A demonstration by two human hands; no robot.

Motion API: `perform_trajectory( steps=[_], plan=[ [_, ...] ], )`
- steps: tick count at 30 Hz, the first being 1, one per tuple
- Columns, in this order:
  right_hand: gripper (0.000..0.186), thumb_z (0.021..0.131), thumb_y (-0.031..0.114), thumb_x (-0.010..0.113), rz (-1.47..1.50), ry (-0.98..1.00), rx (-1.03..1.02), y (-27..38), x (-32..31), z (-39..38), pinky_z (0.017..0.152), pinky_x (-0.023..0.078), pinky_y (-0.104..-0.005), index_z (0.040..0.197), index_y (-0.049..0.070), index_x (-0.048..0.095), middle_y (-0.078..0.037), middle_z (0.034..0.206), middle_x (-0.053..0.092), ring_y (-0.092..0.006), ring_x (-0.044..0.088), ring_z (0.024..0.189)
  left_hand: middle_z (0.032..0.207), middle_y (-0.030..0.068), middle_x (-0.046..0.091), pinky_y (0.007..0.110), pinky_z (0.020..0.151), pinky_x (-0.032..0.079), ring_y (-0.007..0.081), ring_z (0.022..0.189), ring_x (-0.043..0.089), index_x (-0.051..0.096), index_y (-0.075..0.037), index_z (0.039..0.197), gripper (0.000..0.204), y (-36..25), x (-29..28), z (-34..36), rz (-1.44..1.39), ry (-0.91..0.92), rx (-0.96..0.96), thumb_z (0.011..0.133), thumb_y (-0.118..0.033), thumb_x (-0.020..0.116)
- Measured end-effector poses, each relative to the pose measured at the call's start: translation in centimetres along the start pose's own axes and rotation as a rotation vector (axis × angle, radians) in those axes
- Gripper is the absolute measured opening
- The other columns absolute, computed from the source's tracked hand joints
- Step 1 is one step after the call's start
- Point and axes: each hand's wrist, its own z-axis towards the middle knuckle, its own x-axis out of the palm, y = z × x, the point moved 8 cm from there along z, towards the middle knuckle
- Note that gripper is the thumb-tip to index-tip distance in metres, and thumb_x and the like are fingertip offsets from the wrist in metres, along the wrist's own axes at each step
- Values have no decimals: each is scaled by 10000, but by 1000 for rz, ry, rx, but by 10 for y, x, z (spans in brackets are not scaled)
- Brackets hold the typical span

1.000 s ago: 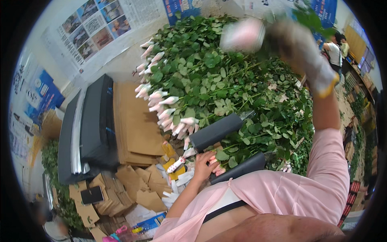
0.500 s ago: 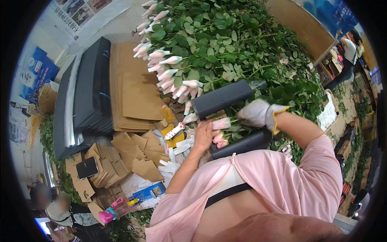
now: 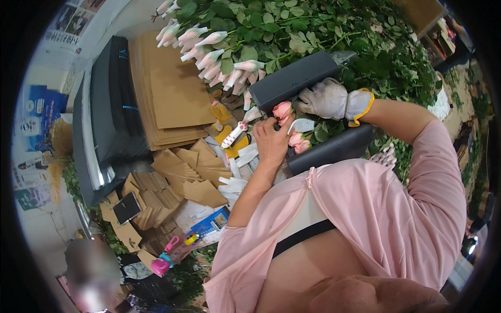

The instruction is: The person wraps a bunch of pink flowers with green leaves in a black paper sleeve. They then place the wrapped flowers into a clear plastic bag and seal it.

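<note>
My left hand (image 3: 269,141), bare, has its fingers curled at a pink rose head (image 3: 282,112). My right hand (image 3: 321,99), in a grey-white glove with a yellow cuff, curls close to that rose; what its fingers hold is hidden by them. A white mesh sleeve (image 3: 301,125) lies just right of my left hand, above more pink roses (image 3: 298,142). Dark padded blocks (image 3: 289,78) lie above and below (image 3: 331,148) this spot. A paw-patterned white tool (image 3: 234,135) lies left of my left hand.
Leafy rose stems (image 3: 292,26) with white-netted heads (image 3: 211,39) cover the upper table. Cardboard sheets (image 3: 169,88), a dark stack (image 3: 107,130), cut card pieces (image 3: 190,167), a black phone (image 3: 127,208) and a pink item (image 3: 160,265) are at left. People (image 3: 91,271) are at the edges.
My right arm has come down from high at upper right to beside my left hand. A bare pink rose head now shows between my hands. The view has shifted.
</note>
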Motion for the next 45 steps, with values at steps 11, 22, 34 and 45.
perform_trajectory(
  steps=[11,22,34,45],
  plan=[
    [361,816,152,529,185,397,0,17,5,10,722,527,-451,1177,141,532,-138,1082,595,-316,635,893,1390,132,422,396,1005,365,338,1159,463,627,-161,1187,358,19,21,-10,-486,175,-169,833,-125,593],
    [300,770,79,555,452,235,175,31,-67,-15,833,486,-400,1065,102,605,-148,1015,599,-323,588,972,1143,155,557,392,873,442,330,1025,542,586,-83,1211,449,50,-51,-64,-109,505,-531,772,-97,674],
    [113,749,154,602,173,400,123,28,9,32,573,529,-402,783,52,635,-128,739,663,-287,669,666,1088,129,629,373,920,425,293,1026,544,662,-35,1080,460,15,13,-37,-790,179,-396,649,-144,782],
    [263,826,235,573,641,515,385,20,10,39,718,525,-339,1024,84,656,-120,910,683,-257,666,833,1022,104,662,378,849,443,290,941,565,678,-48,1010,404,17,22,-23,-776,266,-281,633,-155,777]
  ],
)
